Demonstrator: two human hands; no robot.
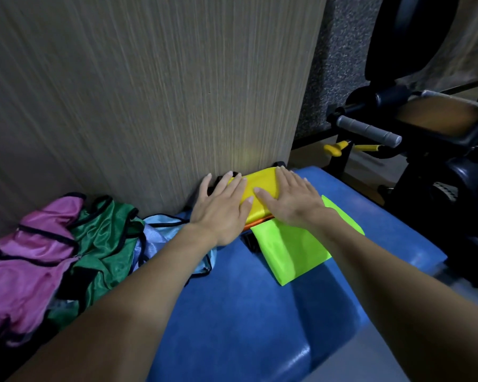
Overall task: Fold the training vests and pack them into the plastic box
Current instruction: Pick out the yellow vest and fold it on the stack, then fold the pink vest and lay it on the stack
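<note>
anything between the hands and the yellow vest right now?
No. Left hand and right hand both lie flat on the folded yellow vest, fingers straight, nothing between. The plastic box is not in view.

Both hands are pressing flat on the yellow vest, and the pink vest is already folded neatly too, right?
Not quite. In the head view both the left hand and the right hand do press flat on the yellow vest. But the pink vest is not folded: it lies crumpled in a heap beside the green vest.
</note>
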